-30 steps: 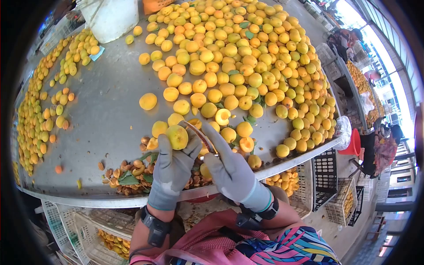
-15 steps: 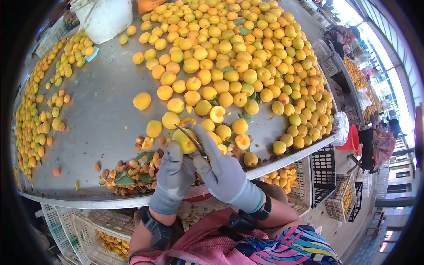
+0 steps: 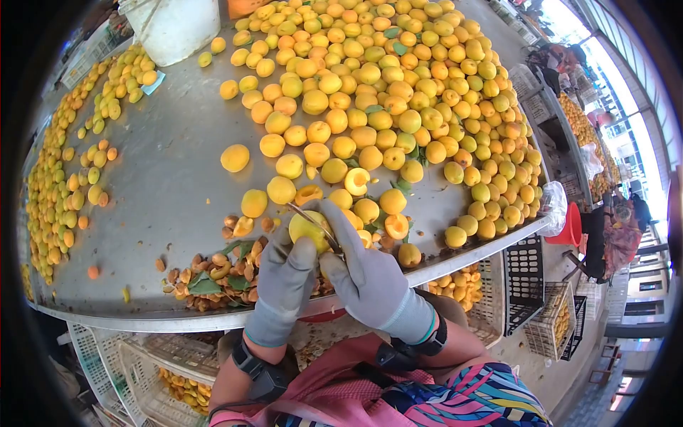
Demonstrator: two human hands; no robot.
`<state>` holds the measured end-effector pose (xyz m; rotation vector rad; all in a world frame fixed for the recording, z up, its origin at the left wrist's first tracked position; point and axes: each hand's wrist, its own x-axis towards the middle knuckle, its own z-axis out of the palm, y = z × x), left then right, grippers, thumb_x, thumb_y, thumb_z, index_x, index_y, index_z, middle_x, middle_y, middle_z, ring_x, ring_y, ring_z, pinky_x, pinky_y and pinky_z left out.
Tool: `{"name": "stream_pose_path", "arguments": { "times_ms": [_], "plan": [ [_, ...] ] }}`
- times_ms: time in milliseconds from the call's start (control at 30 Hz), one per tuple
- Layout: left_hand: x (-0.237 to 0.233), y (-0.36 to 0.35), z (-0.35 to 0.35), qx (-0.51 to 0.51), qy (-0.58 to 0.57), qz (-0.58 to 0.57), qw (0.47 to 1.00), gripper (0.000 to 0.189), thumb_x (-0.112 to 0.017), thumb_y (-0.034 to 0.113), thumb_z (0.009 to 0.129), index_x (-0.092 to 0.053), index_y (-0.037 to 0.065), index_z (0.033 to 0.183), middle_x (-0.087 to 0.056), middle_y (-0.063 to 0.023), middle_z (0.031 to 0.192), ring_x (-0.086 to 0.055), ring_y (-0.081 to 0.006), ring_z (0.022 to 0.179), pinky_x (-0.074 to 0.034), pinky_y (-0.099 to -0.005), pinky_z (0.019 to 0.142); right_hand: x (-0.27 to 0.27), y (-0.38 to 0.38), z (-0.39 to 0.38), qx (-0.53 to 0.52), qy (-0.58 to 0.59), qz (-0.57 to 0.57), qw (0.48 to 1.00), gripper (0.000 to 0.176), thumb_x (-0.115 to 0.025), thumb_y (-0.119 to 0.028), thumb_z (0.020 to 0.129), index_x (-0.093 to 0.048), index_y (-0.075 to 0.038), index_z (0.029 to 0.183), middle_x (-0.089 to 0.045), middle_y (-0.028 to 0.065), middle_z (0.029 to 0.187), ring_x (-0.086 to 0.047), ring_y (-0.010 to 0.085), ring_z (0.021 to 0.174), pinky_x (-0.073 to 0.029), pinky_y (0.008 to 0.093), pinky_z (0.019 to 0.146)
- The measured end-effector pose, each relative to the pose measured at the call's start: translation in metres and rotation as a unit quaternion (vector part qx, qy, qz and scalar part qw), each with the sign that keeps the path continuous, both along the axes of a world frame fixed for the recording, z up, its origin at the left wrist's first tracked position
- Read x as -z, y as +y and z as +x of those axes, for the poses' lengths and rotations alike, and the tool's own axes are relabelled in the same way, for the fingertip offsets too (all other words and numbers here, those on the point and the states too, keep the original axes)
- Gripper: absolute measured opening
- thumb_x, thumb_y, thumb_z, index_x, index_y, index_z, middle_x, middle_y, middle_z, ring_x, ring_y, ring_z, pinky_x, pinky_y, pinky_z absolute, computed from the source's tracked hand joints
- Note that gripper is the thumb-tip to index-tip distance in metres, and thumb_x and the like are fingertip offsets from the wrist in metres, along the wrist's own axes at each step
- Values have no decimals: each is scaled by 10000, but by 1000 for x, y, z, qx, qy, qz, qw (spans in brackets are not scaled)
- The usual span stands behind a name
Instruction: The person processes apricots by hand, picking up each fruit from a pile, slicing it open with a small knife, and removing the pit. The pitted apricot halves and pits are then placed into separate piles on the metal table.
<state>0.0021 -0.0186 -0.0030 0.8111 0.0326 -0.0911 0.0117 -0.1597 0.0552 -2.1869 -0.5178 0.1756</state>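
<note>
My left hand [image 3: 281, 277], in a grey glove, grips a yellow-green apricot [image 3: 306, 229] at the near edge of the metal table [image 3: 167, 185]. My right hand [image 3: 377, 285], gloved as well, is closed round a thin-bladed knife [image 3: 328, 233]. Its blade lies against the fruit's right side; the handle is mostly hidden in the glove. Just beyond my hands are cut apricot halves [image 3: 396, 226] and whole apricots [image 3: 254, 203]. Left of my left hand lies a heap of brown pits [image 3: 213, 277] with some green leaves.
A large pile of apricots [image 3: 384, 92] covers the table's far and right parts; more apricots [image 3: 53, 206] line the left side. A white bucket [image 3: 174, 32] stands at the back. Under the table edge are crates [image 3: 491, 288] with fruit. A person [image 3: 617, 235] is far right.
The view has shifted slightly, so the table's contents sit a little further right and lower. Both hands still hold the apricot and knife, with the blade still against the fruit.
</note>
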Motion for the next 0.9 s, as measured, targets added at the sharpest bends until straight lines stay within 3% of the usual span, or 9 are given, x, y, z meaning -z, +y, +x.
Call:
{"name": "stream_pose_path", "arguments": {
  "times_ms": [67, 200, 300, 367, 500, 567, 667, 767, 900],
  "plan": [
    [-11, 5, 1, 0, -27, 70, 997, 637, -668, 298, 877, -400, -24, 1358, -536, -73, 1248, -516, -155, 1133, -412, -299, 979, -8, 0, 0, -2, 27, -35, 999, 665, -510, -240, 910, -190, -39, 1457, -607, 183, 681, -610, 368, 596, -476, 429, 529],
    [-3, 9, 5, -15, -43, 100, 994, 673, -693, 294, 857, -393, -38, 1360, -530, -83, 1259, -517, -159, 1133, -421, -296, 974, -7, -3, 5, -23, 20, -51, 998, 663, -514, -240, 909, -198, -33, 1454, -604, 176, 672, -609, 360, 586, -479, 419, 523],
    [-5, 5, 5, 1, -40, 54, 998, 674, -693, 302, 856, -398, -33, 1361, -530, -79, 1261, -522, -158, 1124, -418, -296, 976, 2, -4, 5, -37, -22, -14, 999, 671, -523, -226, 904, -195, -26, 1454, -602, 175, 671, -611, 360, 591, -483, 416, 531],
    [-13, -5, 5, -40, 1, -53, 998, 646, -695, 291, 856, -420, -28, 1346, -543, -72, 1240, -532, -154, 1104, -428, -296, 963, 6, 1, 5, -21, -45, 46, 998, 680, -530, -210, 899, -187, -22, 1456, -610, 181, 696, -611, 361, 590, -488, 415, 538],
    [-7, 4, -4, -13, 70, -48, 996, 605, -691, 271, 862, -441, -23, 1328, -556, -65, 1217, -543, -147, 1075, -435, -286, 946, 3, -2, 3, -14, 0, -5, 1000, 688, -535, -201, 897, -181, -21, 1459, -624, 186, 736, -614, 356, 593, -489, 415, 541],
    [-1, 10, -3, -4, 10, 70, 997, 571, -685, 253, 868, -455, -23, 1311, -564, -60, 1196, -546, -135, 1053, -440, -274, 928, 7, -3, 5, -32, -53, 28, 998, 685, -534, -212, 900, -185, -19, 1458, -625, 183, 743, -608, 344, 574, -482, 411, 527],
    [-15, 15, -1, -15, -26, 147, 989, 562, -678, 251, 874, -455, -26, 1309, -566, -54, 1175, -540, -120, 1044, -439, -266, 919, 11, -1, 8, -43, -71, 24, 996, 691, -534, -228, 903, -179, -18, 1457, -616, 178, 721, -606, 336, 563, -478, 407, 517],
    [-16, 18, 2, -12, -40, 181, 983, 561, -675, 252, 876, -454, -28, 1309, -565, -49, 1159, -531, -116, 1049, -444, -262, 910, 3, -3, 9, -61, 24, -23, 998, 672, -501, -186, 915, -149, -31, 1466, -612, 202, 732, -615, 370, 637, -480, 397, 571],
    [-14, 24, 4, 13, -38, 189, 981, 574, -682, 249, 869, -447, -29, 1314, -565, -50, 1153, -532, -117, 1044, -451, -257, 899, 0, -3, 9, -57, 14, -44, 997, 681, -509, -179, 908, -148, -35, 1467, -607, 198, 712, -610, 371, 618, -475, 402, 566]
  ]
}}
